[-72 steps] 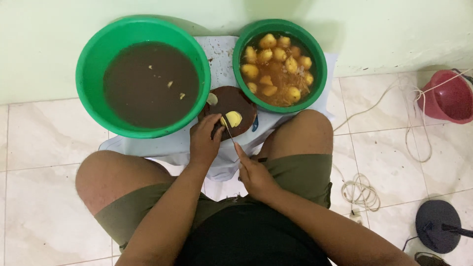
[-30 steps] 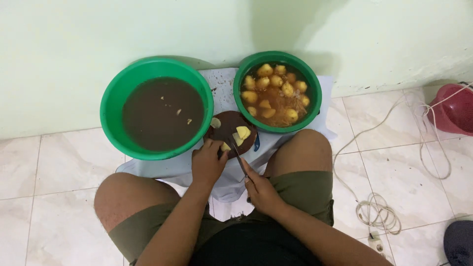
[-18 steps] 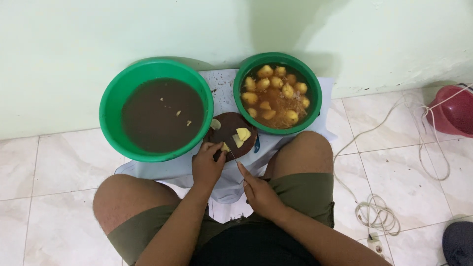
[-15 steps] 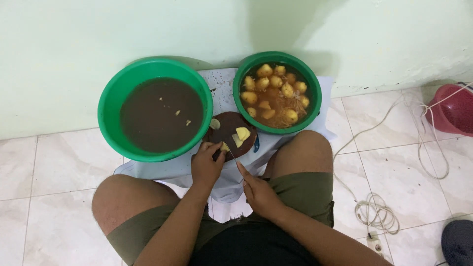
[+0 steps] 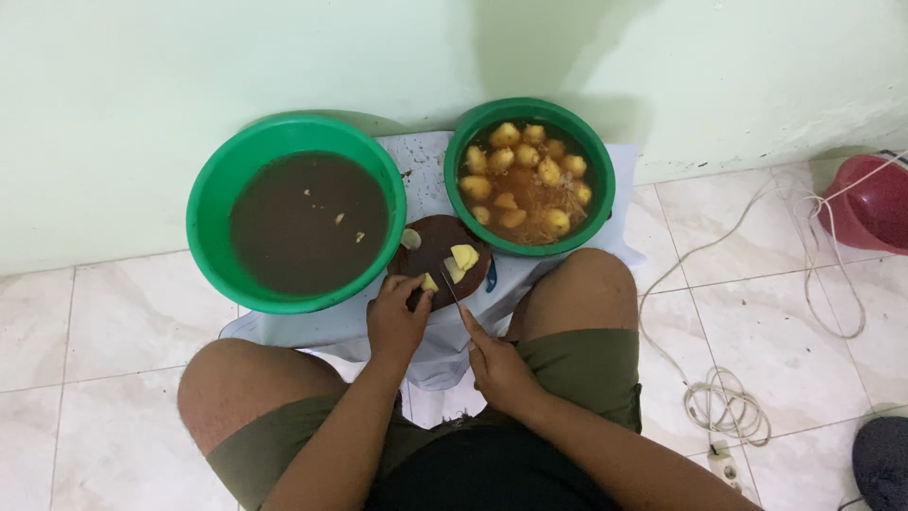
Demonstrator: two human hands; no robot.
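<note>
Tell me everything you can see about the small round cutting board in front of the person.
The cutting board is a small, dark brown round disc, wood by the look of it. It lies flat on a pale cloth on the floor, between the two green basins and just below them. Pale yellow potato pieces sit on it, with one more piece near its upper left edge. The left hand rests at its near edge, fingers on a piece. The right hand holds a thin knife that points onto the board.
</note>
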